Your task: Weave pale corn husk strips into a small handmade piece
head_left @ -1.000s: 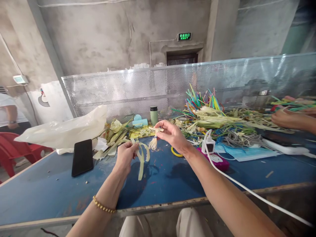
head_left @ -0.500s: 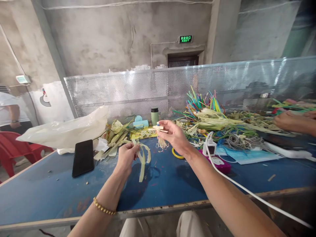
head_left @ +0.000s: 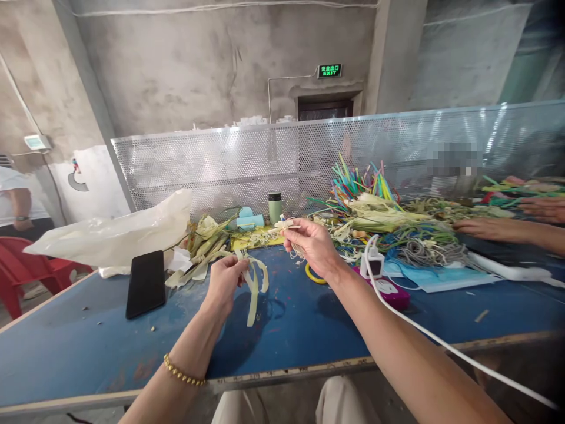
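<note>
My left hand pinches a pale green strip of dried husk, whose looped ends hang over the blue table. A little farther off and to the right, my right hand grips a small husk figure with pale sticking-out ends, a bit of blue at its top and stringy fibres hanging below. My fingers hide part of the figure. The two hands are apart. Below my right hand lies a yellow ring-shaped handle, partly covered by my forearm.
A black phone, a plastic bag and husks lie left. Behind stands a green bottle. Right are coloured stems, a white charger with cable, a blue mask and a co-worker's hand.
My right hand has turned slightly, with the husk figure tilting in its fingers. My left hand stays almost still. The co-worker's hand at the right has lowered and reached farther left.
</note>
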Motion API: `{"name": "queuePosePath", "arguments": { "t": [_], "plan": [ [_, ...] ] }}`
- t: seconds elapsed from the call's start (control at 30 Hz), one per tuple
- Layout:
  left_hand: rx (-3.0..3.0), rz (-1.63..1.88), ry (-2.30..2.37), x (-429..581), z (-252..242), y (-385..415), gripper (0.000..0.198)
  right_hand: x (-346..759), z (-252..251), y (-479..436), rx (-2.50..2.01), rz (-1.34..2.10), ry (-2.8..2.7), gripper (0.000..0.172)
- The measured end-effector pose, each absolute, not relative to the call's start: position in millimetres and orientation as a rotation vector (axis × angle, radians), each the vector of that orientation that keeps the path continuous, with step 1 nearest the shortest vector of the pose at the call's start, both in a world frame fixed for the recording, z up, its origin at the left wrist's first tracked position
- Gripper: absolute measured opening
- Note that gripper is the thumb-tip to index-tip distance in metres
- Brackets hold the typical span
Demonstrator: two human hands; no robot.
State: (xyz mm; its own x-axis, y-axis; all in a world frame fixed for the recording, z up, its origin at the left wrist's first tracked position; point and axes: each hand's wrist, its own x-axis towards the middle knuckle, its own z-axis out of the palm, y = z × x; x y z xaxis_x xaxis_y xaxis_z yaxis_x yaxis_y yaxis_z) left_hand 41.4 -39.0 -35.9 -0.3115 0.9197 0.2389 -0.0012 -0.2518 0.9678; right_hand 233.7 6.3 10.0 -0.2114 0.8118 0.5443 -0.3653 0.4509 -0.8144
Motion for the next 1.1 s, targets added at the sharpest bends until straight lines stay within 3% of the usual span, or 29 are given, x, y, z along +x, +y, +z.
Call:
{"name": "queuePosePath", "arguments": {
  "t": [0.43,0.93,1.1],
  "plan": [
    [1.204,1.653,1.267,43,-34,-41,0.027,231,8,10,-0.389,1.193,-1.349,0.035],
    [1.197,1.655,1.27,43,-33,-41,0.027,239,10,22,-0.554,0.996,-1.124,0.032],
    [1.204,1.66,1.265,42,-35,-40,0.028,248,14,31,-0.652,0.918,-1.062,0.023]
  ]
}}
